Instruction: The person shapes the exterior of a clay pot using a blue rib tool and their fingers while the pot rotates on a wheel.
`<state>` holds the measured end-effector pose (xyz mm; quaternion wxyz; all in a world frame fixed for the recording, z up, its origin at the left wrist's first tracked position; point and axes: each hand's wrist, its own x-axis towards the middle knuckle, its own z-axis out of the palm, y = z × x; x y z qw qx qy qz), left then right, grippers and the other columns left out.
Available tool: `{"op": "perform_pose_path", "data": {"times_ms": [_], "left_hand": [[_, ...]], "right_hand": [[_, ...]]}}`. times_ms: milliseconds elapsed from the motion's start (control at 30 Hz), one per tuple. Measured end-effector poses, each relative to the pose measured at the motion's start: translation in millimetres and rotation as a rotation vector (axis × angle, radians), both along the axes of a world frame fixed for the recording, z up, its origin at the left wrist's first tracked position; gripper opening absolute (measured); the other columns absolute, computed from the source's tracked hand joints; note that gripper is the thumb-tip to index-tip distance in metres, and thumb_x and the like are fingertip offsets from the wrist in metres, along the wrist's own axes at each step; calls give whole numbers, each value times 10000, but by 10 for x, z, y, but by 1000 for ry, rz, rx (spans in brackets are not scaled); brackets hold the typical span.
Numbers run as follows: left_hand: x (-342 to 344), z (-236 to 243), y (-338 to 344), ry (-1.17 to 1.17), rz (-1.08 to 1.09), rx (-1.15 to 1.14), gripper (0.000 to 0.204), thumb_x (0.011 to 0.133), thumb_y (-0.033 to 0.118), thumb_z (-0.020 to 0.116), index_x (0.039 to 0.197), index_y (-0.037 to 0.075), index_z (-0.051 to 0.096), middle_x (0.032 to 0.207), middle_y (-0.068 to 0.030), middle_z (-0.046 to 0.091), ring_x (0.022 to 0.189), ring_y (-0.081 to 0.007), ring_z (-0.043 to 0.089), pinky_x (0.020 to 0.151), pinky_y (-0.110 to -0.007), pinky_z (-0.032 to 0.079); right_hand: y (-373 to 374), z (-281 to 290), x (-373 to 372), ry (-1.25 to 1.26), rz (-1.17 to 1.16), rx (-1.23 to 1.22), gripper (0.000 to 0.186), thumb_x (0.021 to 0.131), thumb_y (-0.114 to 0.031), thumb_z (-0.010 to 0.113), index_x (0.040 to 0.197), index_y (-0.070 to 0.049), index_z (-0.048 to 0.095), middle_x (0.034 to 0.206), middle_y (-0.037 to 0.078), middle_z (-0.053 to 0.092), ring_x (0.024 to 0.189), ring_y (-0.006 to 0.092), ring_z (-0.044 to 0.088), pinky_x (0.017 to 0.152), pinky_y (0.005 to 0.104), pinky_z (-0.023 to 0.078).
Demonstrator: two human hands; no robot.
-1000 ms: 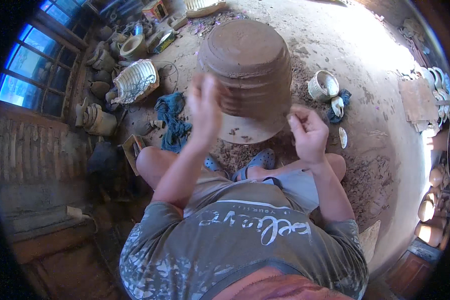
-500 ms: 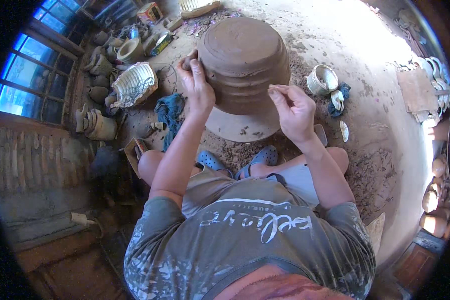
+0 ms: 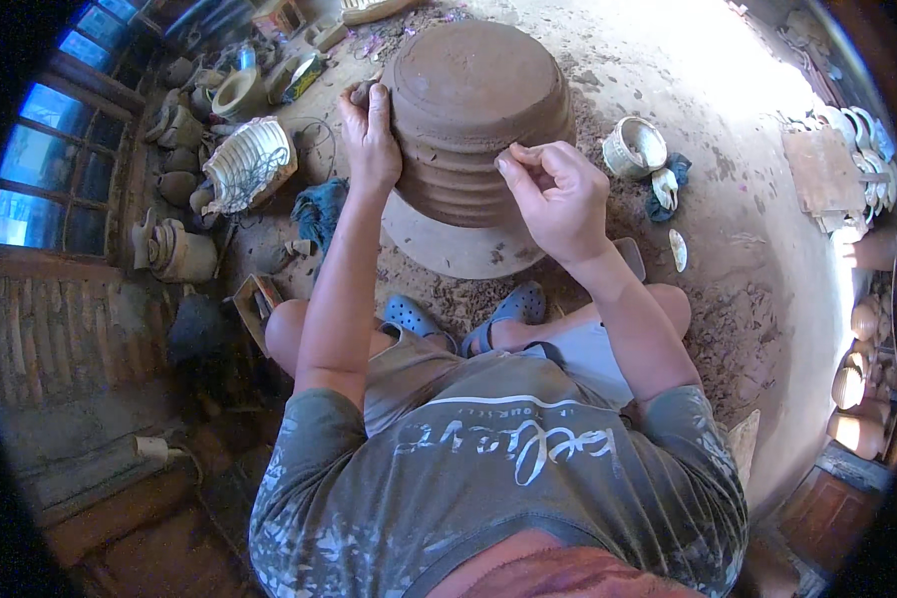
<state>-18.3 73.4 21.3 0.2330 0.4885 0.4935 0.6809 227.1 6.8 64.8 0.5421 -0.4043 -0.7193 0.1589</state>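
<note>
A large brown clay pot (image 3: pixel 468 110) with a flat, closed top and a ridged side stands on a round pale wheel (image 3: pixel 453 244) in front of me. My left hand (image 3: pixel 372 140) is at the pot's left side, its thumb up and its fingers curled round a small lump of clay (image 3: pixel 364 95). My right hand (image 3: pixel 558 194) is at the pot's near right side. Its thumb and forefinger are pinched together at one of the ridges; whatever is between them is too small to make out.
Right of the pot stand a small pail (image 3: pixel 635 148) and a dark blue cloth (image 3: pixel 676 171). A ribbed mould-like piece (image 3: pixel 251 164) and a blue-green rag (image 3: pixel 319 211) lie to the left, near several clay pots. Clay scraps litter the floor around my clogs (image 3: pixel 414 317).
My right hand has moved left and up, bringing its pinched fingertips onto the pot's side. The left hand stays at the pot's left edge with the clay lump. The whole view has shifted slightly.
</note>
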Motion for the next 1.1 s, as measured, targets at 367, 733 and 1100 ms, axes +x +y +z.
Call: {"op": "perform_pose_path", "data": {"times_ms": [367,733,1100], "left_hand": [[-48,-3,-5,-95,-107,26,407,1106,317,561,1360,3,508,1287,-126,600,1203,-196,562,1097,-360,430],[-63,-87,-60,-124,-107,48,407,1108,220,575,1398,-18,416,1342,-166,631,1248,-213,596,1112,-370,450],[289,-199,-207,8,151,134,460,1155,358,476,1370,-41,398,1262,-137,599,1204,-194,539,1093,-362,414]], "right_hand": [[260,-41,239,-31,14,-76,371,775,-258,970,742,-28,680,694,121,708,591,205,707,549,331,556],[1122,-16,882,-61,194,-494,377,758,-293,988,726,-60,693,717,14,707,689,79,613,723,286,539],[702,-200,788,94,199,-627,587,886,-30,618,1472,-12,618,751,1,675,617,59,546,582,237,458]]}}
